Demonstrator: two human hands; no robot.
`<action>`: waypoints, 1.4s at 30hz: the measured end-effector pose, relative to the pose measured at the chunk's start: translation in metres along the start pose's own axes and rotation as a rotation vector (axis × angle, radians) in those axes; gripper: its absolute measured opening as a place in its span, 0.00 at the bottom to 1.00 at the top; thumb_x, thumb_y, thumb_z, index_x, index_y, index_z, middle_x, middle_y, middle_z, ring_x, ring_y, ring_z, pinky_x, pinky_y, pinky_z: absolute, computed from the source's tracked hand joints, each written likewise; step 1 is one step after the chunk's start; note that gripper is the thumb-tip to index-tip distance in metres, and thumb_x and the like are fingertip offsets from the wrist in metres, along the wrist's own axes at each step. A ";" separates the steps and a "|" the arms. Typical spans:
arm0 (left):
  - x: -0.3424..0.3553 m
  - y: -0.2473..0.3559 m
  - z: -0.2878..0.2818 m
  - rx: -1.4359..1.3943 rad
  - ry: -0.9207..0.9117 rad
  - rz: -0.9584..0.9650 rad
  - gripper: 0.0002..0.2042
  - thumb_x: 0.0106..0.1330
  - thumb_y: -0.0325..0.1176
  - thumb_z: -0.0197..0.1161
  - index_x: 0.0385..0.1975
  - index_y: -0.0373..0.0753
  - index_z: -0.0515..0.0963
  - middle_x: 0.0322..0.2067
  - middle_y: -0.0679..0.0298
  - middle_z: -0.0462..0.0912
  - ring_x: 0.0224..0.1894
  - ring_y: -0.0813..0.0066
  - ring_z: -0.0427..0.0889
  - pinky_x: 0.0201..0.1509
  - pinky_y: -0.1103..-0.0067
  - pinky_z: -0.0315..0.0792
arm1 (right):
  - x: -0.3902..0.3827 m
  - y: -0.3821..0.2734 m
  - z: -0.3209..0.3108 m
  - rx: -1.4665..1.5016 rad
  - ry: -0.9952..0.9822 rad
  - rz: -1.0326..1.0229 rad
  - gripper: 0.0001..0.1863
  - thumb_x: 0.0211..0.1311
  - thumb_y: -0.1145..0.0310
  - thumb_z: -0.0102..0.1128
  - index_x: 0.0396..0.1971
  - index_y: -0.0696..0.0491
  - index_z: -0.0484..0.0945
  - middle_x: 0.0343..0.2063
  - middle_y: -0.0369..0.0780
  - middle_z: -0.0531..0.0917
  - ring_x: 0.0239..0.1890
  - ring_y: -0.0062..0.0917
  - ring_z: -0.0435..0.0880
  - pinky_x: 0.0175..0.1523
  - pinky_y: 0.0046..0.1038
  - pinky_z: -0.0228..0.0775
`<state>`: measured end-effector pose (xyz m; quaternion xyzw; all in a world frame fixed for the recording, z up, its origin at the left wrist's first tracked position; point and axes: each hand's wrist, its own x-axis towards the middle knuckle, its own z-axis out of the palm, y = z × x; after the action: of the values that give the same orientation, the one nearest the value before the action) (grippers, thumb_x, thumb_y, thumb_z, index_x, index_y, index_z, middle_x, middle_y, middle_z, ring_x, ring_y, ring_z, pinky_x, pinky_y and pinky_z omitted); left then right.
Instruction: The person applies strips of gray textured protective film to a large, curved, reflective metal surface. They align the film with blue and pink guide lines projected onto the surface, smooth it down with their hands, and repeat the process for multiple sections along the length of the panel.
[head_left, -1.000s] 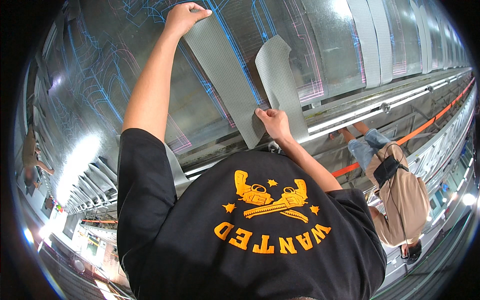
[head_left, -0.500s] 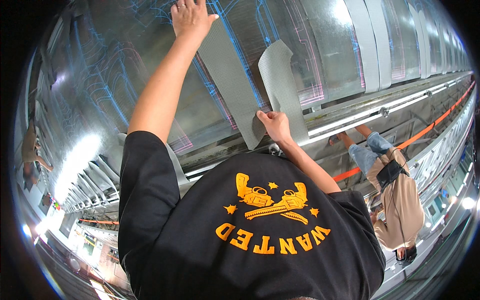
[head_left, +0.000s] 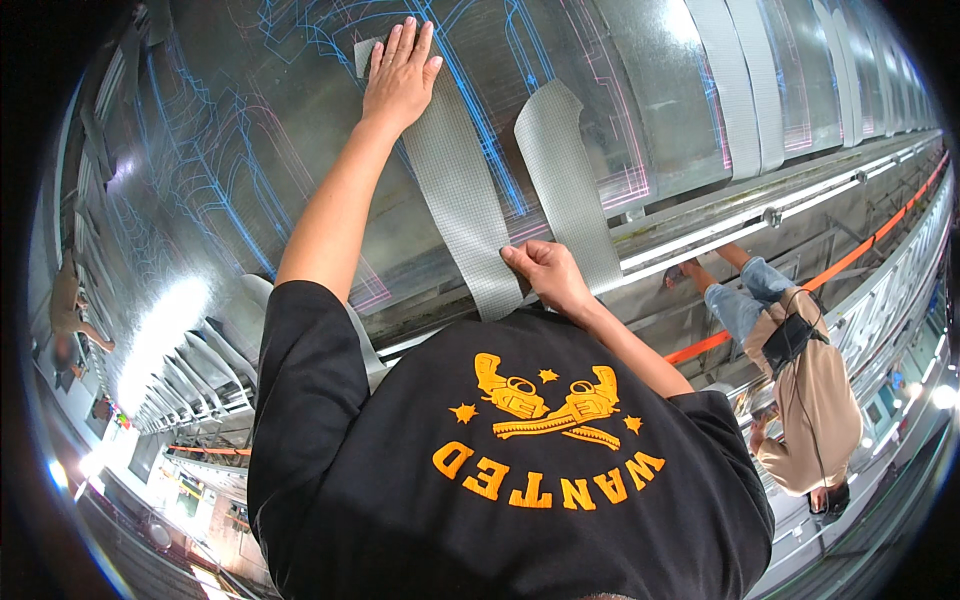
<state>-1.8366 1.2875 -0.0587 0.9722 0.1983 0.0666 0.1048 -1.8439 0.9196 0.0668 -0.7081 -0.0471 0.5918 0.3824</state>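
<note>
A long grey strip of textured sheet material (head_left: pixel 455 170) lies over the dark, shiny table surface (head_left: pixel 330 160), its near end hanging over the table edge. My left hand (head_left: pixel 398 85) rests flat near the strip's far end, fingers stretched out, with a corner of the strip showing past the fingertips. At the near end, my right hand (head_left: pixel 552 276) pinches the strip's right edge between thumb and fingers. Just right of this strip lies a second grey strip (head_left: pixel 568 175) with a curved, pointed far end; neither hand touches it.
Blue and pink pattern lines (head_left: pixel 480 130) mark the table surface. More grey strips (head_left: pixel 740 90) lie farther right, and others hang at the left edge. A metal rail (head_left: pixel 740 235) runs along the near side. A person in a tan top (head_left: pixel 805 390) stands to the right; another is far left.
My left hand has come nearer to me and slightly right. My right hand has moved a little nearer, still pinching the strip, and the strip's near end has shifted toward me.
</note>
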 end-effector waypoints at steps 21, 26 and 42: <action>-0.020 0.036 -0.011 0.081 0.041 0.122 0.32 0.83 0.58 0.37 0.83 0.56 0.48 0.82 0.54 0.46 0.84 0.53 0.45 0.84 0.49 0.41 | 0.044 0.033 -0.013 -0.244 0.205 0.009 0.27 0.69 0.51 0.68 0.27 0.65 0.86 0.15 0.45 0.82 0.17 0.29 0.87 0.27 0.34 0.77; -0.046 0.057 -0.009 0.100 -0.078 0.142 0.37 0.82 0.60 0.37 0.82 0.45 0.47 0.82 0.53 0.46 0.84 0.53 0.45 0.85 0.54 0.41 | 0.042 0.030 -0.013 -0.222 0.200 0.012 0.26 0.69 0.52 0.68 0.27 0.66 0.86 0.15 0.46 0.83 0.17 0.30 0.87 0.27 0.34 0.77; -0.085 0.089 -0.010 -0.029 -0.145 0.171 0.40 0.81 0.63 0.37 0.83 0.45 0.42 0.82 0.50 0.42 0.84 0.52 0.41 0.85 0.54 0.38 | 0.041 0.032 -0.012 -0.269 0.208 -0.017 0.27 0.69 0.50 0.68 0.28 0.64 0.88 0.12 0.46 0.81 0.17 0.30 0.86 0.29 0.35 0.76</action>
<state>-1.8829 1.1747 -0.0360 0.9863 0.1056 0.0076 0.1267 -1.8340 0.9125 0.0150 -0.8098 -0.0919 0.5004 0.2921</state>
